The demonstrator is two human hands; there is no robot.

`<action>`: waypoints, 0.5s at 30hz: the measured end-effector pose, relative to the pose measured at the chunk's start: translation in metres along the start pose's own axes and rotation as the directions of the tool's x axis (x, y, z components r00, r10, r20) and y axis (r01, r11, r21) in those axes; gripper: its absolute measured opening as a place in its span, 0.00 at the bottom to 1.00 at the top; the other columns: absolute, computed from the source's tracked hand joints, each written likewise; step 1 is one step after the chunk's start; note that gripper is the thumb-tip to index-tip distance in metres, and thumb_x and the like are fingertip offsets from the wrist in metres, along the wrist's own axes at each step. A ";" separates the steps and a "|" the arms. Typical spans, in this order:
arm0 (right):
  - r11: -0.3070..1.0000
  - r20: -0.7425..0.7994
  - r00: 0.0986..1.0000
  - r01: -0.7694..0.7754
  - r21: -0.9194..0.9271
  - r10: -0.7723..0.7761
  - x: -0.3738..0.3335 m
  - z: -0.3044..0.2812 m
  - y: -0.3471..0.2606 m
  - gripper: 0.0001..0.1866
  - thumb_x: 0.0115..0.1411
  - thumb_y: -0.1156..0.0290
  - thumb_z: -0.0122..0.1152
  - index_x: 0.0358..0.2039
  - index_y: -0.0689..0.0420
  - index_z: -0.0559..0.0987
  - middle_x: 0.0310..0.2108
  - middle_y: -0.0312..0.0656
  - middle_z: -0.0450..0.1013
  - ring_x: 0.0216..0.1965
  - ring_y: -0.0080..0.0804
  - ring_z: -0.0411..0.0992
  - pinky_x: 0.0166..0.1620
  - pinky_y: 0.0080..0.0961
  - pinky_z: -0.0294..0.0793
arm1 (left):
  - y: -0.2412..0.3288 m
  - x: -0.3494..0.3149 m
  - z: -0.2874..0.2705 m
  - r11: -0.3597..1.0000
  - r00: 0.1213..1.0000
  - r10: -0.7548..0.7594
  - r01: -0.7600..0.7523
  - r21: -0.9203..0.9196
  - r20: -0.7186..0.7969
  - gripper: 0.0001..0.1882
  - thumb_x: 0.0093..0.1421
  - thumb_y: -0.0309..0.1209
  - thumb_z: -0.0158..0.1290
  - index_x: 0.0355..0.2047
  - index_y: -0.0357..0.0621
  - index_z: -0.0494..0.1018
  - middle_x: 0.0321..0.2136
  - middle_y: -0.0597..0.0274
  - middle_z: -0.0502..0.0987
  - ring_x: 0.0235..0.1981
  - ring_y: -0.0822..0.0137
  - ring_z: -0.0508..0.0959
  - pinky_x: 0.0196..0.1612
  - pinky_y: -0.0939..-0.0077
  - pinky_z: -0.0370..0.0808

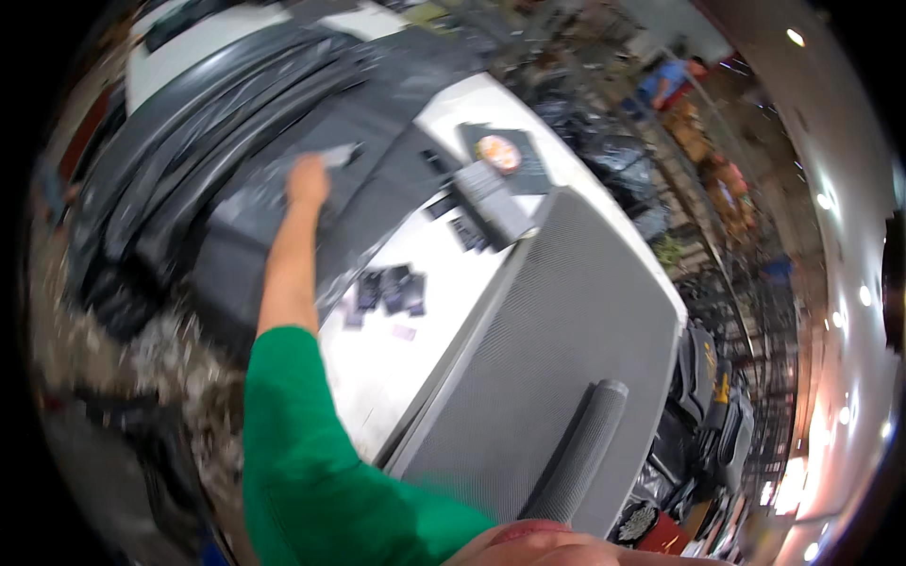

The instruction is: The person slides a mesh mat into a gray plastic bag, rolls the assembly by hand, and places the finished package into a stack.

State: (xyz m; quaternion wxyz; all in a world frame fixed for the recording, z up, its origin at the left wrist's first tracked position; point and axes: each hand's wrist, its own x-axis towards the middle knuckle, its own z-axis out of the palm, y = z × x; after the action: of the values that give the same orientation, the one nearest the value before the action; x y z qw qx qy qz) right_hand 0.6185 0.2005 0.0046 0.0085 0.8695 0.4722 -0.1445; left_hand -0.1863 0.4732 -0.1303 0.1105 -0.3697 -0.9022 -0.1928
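Observation:
My left hand, at the end of a bare forearm and green sleeve, reaches over the far left of the table and is blurred by motion. Its fingers look closed on clear plastic film, a pale shiny piece of which sticks out past the fist. Beneath it lie flat dark grey sheets, partly covered with glossy film. Left of the hand, long black plastic-wrapped pieces are heaped in curved folds. My right hand is out of view.
On the white table sit small black packets, a grey box and a dark sheet with a round coloured print. A large grey textured mat covers the right side, with a rolled piece on it. People work beyond.

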 end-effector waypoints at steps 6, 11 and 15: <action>0.939 -0.092 0.989 0.140 0.315 -0.117 0.003 0.006 0.005 0.48 0.42 0.55 0.71 0.61 0.53 0.59 0.43 0.57 0.73 0.44 0.49 0.72 0.48 0.37 0.70 | -0.053 0.047 0.064 0.987 0.997 -0.065 0.059 -0.151 -0.039 0.26 0.59 0.26 0.40 0.59 0.48 0.58 0.53 0.55 0.68 0.53 0.51 0.68 0.54 0.59 0.66; 0.982 -0.118 0.993 0.009 0.186 0.013 0.003 0.018 0.002 0.52 0.33 0.63 0.77 0.59 0.57 0.60 0.50 0.53 0.69 0.50 0.50 0.68 0.51 0.36 0.69 | -0.058 0.059 -0.006 0.937 0.876 -0.067 -0.109 0.333 0.477 0.18 0.46 0.31 0.60 0.39 0.46 0.72 0.42 0.56 0.73 0.47 0.55 0.72 0.42 0.57 0.69; 0.989 -0.198 0.979 0.074 0.128 -0.047 -0.011 0.026 0.000 0.52 0.34 0.59 0.76 0.60 0.55 0.59 0.47 0.51 0.70 0.47 0.48 0.70 0.48 0.37 0.70 | -0.045 0.066 -0.030 0.856 0.852 0.468 -0.503 0.117 0.237 0.07 0.45 0.28 0.57 0.22 0.41 0.70 0.27 0.52 0.75 0.32 0.48 0.74 0.37 0.55 0.68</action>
State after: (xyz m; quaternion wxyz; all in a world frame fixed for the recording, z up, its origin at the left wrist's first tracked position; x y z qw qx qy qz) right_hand 0.6066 0.1874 -0.0170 -0.1007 0.8633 0.4862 -0.0905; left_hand -0.2627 0.4724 -0.0925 0.0965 -0.5924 -0.7988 -0.0404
